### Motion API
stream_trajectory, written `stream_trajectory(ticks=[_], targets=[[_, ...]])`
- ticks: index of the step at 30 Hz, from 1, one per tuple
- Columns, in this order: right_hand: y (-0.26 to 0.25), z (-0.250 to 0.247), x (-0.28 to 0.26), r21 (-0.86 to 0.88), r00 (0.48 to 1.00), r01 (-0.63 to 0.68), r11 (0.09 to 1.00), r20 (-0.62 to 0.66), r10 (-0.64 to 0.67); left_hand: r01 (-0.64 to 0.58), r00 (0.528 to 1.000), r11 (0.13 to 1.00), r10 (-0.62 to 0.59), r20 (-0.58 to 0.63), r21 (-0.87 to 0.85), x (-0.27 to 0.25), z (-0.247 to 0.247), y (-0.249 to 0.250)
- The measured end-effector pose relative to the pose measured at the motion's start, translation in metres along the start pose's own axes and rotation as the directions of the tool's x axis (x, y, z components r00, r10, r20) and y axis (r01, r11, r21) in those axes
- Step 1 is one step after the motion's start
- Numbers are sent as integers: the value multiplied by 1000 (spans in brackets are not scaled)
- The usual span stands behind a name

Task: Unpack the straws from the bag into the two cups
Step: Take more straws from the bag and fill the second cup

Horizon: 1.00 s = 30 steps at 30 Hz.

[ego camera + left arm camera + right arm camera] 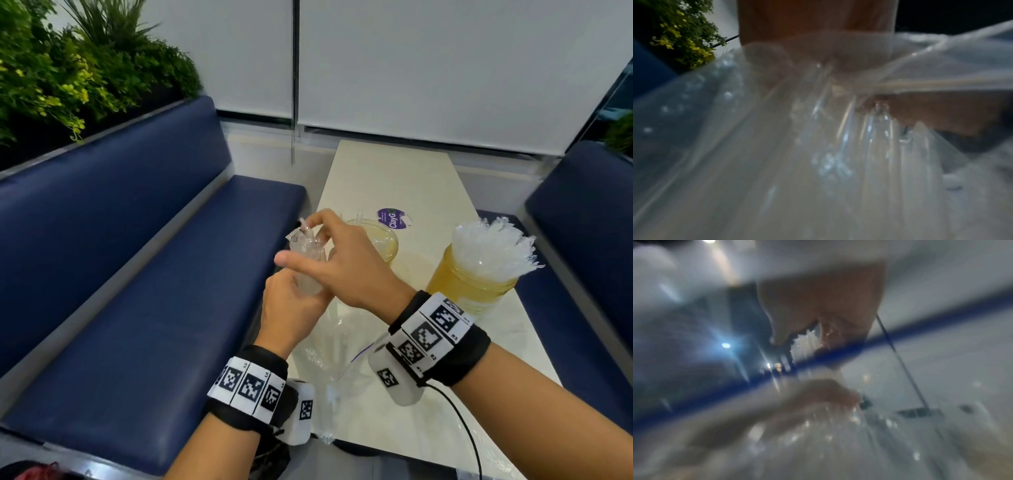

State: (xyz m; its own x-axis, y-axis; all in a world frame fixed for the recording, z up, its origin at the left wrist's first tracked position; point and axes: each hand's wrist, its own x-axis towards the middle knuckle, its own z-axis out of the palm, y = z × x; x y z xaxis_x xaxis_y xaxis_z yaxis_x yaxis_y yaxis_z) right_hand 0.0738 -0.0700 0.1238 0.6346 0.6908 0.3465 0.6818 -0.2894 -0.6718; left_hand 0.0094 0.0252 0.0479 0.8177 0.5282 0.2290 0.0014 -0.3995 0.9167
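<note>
My left hand [291,308] grips a bundle of wrapped straws [308,270] through the clear plastic bag [337,363], holding it upright over the table's left edge. The rest of the bag hangs down towards the table. My right hand [346,263] reaches over the bundle; its fingertips curl onto the straw tops and the thumb sticks out to the left. Behind it stands a yellow cup [385,240], mostly hidden. A second yellow cup [462,287] at the right is packed with wrapped straws [489,246]. The bag [777,162] fills the left wrist view. The right wrist view is blurred.
The cream table [394,178] is narrow, with a purple sticker [394,219] near its middle. Blue padded benches stand at the left [137,274] and right [582,222]. A blind cord [293,102] hangs at the far end. A black cable [462,428] trails from my right wrist.
</note>
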Motion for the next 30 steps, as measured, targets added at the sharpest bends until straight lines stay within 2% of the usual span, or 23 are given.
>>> stream_trajectory(ticks=[3,7,11,14,18,22,26,28,30], targets=[[13,15,-4,-154,998,34,988,-48,-41,1,1000,999,-1,8,50,2,2,-7],[24,34,-2,-195,975,117,974,-161,-150,73,997,997,-73,-9,-20,-1,1,-5],[22,37,5,-208,963,189,960,-150,-222,47,999,994,-49,16,101,5,-1,-4],[10,27,15,-211,944,224,951,-195,-266,46,999,998,-46,12,47,5,-3,-9],[-16,-15,35,-174,882,288,942,-334,-331,41,999,999,-41,-2,21,0,-9,-15],[-33,-74,64,-116,805,276,954,-515,-295,44,999,995,-46,12,95,4,-16,-18],[-17,-108,90,-190,721,263,946,-613,-323,40,999,985,-41,3,166,9,-19,-23],[8,-113,102,-252,706,193,948,-636,-313,39,999,983,-40,3,181,11,-19,-22],[38,-111,113,-316,723,97,944,-629,-285,38,999,982,-40,8,186,11,-19,-22]])
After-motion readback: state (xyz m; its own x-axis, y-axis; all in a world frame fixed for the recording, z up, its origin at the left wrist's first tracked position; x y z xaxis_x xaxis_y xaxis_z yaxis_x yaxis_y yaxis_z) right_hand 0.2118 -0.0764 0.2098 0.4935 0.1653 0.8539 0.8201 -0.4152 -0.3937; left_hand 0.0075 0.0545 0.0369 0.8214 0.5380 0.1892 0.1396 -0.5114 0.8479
